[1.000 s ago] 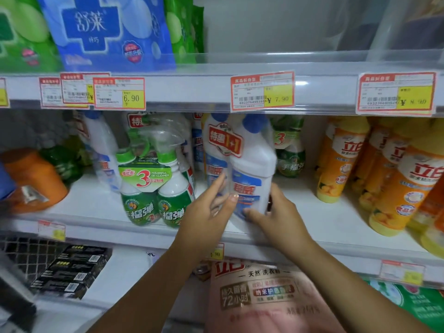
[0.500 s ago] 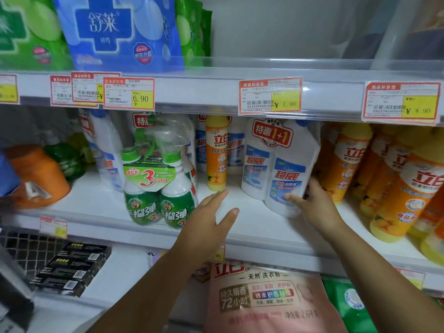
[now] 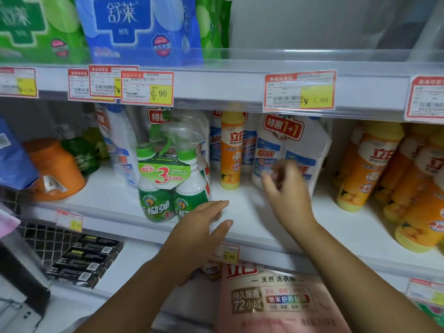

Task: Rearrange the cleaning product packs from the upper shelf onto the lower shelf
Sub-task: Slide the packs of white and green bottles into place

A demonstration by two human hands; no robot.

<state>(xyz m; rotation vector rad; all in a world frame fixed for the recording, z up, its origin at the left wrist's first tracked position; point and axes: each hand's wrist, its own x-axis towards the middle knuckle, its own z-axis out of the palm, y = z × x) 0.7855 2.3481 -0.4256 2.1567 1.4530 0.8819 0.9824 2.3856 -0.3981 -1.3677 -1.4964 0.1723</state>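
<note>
1. The white twin pack (image 3: 292,150) is standing upright on the middle shelf (image 3: 252,227), between an orange bottle (image 3: 231,150) and the yellow bottles (image 3: 367,164)
2. It is probably heavy with liquid and slick in its film wrap, so gripping low round both bodies is looking safest
3. The right hand (image 3: 286,191) is hovering before it, blurred, fingers loosely curled and empty; the left hand (image 3: 197,229) is reaching flat-fingered beside the green spray pack (image 3: 168,179)
4. The price rail (image 3: 216,92) is hanging low overhead, leaving bare room only in front
</note>
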